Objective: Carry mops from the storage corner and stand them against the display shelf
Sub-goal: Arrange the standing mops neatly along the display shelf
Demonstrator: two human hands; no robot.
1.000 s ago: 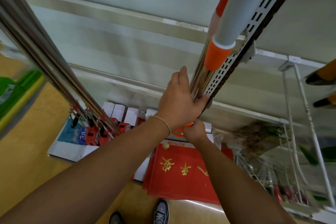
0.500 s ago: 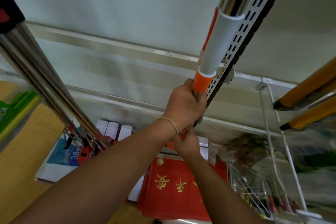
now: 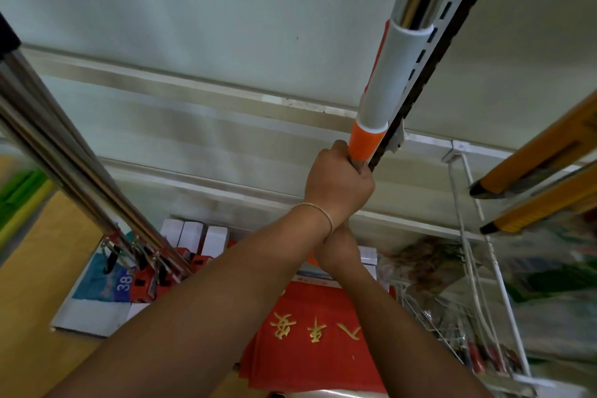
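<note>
While left hand (image 3: 337, 184) grips mop pole (image 3: 384, 84) — right hand (image 3: 339, 249) grip hidden, can't tell.

i see the mop pole (image 3: 386, 74) lying tight against the slotted shelf upright (image 3: 452, 10), no gap for fingers between them. to the left, bare wall panel (image 3: 193, 42) leaves wide room until the bundle of steel mop handles (image 3: 64, 165) slanting across. on the right, two yellow-handled tools (image 3: 533, 178) and a white wire rack (image 3: 478, 252) crowd the way.
</note>
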